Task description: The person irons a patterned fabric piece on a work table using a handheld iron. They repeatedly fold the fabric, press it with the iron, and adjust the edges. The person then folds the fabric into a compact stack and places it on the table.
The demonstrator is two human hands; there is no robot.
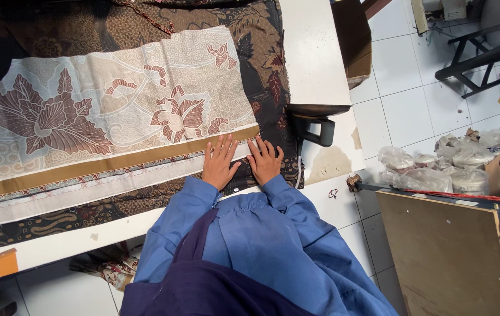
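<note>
Soft cream batik cloth point(109, 117) lies flat across the white table point(314, 52); left hand point(220, 164) and right hand point(264, 161) press its near corner, fingers spread, gripping nothing. Light and limp, I'd say; best taken by the edge

A cream cloth point(109, 111) printed with maroon flowers and leaves, edged by an ochre band and a white strip, lies over dark brown batik point(261, 70) patterned in tan and rust foliage. The worktop point(311, 52) is white, the sleeves point(203, 205) blue, and the floor tiles point(402, 111) white.
</note>
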